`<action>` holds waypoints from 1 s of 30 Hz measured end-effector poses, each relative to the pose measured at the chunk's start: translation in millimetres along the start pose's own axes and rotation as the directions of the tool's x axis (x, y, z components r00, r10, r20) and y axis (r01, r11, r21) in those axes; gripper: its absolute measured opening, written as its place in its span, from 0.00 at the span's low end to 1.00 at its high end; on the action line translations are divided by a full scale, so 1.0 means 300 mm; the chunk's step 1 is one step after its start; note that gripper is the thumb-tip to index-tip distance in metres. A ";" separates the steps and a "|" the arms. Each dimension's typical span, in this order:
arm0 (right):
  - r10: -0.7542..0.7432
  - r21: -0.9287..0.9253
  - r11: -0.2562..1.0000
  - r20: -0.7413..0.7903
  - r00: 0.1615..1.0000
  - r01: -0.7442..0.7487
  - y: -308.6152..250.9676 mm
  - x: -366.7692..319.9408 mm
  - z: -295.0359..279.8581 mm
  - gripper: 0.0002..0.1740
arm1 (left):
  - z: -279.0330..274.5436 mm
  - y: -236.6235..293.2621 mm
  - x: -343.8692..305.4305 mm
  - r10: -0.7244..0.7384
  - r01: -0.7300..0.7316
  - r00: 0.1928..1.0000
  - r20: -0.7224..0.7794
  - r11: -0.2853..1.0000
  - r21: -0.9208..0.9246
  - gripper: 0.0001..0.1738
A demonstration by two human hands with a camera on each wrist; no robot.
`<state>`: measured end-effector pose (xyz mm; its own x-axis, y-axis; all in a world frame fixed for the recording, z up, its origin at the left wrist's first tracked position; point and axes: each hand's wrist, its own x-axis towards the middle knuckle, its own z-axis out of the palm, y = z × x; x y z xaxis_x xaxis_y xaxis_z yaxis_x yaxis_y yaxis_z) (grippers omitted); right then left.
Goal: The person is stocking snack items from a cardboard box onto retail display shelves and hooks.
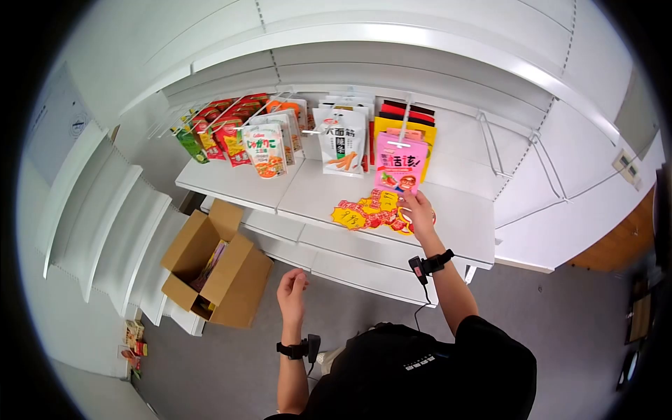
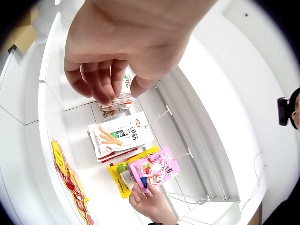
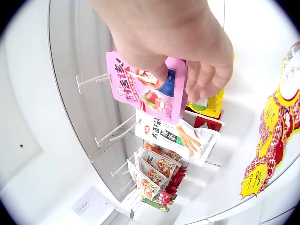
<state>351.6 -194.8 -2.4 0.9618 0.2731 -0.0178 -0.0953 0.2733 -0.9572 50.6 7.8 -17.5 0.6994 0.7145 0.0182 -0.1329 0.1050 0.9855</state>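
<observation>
My right hand (image 1: 420, 213) is at the lower edge of a pink candy packet (image 1: 400, 159) that hangs on a hook. In the right wrist view the thumb lies on the packet's front and the fingers curl behind it, pinching it. Yellow packets (image 3: 213, 104) hang behind the pink one. Beside them hangs a white snack packet (image 1: 343, 142) with breadsticks pictured on it. My left hand (image 1: 292, 290) hangs in the air in front of the shelf, fingers loosely curled, holding nothing.
Yellow-and-red price tags (image 1: 367, 212) lie on the shelf (image 1: 455, 210) below the right hand. White pouches (image 1: 266, 149) and red packets (image 1: 231, 140) hang further left. An open cardboard box (image 1: 241, 280) stands at the lower left. Bare wire hooks (image 1: 493, 147) stick out at the right.
</observation>
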 end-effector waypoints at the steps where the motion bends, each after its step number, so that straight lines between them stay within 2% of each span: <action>1: 0.005 0.015 1.000 -0.016 1.000 -0.005 0.022 0.004 -0.014 0.16 | -0.021 0.001 -0.006 -0.006 0.006 1.000 -0.014 1.000 -0.009 0.11; 5: 0.040 0.017 0.999 -0.043 0.998 -0.039 0.120 -0.017 -0.035 0.18 | -0.107 -0.007 -0.003 0.002 -0.004 0.998 -0.063 1.000 -0.023 0.12; 9: 0.188 0.002 0.982 -0.101 0.977 -0.188 0.202 -0.084 -0.011 0.22 | -0.215 -0.005 0.005 -0.005 0.002 0.994 -0.108 1.000 -0.028 0.12; 12: 0.195 0.067 0.979 -0.055 0.979 -0.191 0.251 -0.156 0.011 0.24 | -0.294 0.006 -0.019 -0.004 -0.005 0.987 -0.163 0.999 -0.054 0.11; 17: 0.366 0.110 0.927 -0.063 0.928 -0.359 0.341 -0.261 0.063 0.26 | -0.472 0.020 -0.078 -0.043 0.025 0.955 -0.295 0.998 -0.065 0.11; 24: 0.459 0.138 0.883 -0.045 0.888 -0.449 0.457 -0.332 0.214 0.23 | -0.806 -0.044 -0.204 -0.124 0.095 0.836 -0.534 0.992 -0.082 0.11; 30: 0.551 0.142 0.819 0.075 0.831 -0.555 0.579 -0.407 0.432 0.22 | -1.043 -0.071 -0.330 -0.148 0.077 0.722 -0.676 0.988 -0.134 0.11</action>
<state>184.3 -61.1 -129.0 0.7280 0.4465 -0.5203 -0.6487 0.2030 -0.7335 -235.6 151.1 -92.8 0.0497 0.9678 -0.2466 -0.1710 0.2515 0.9526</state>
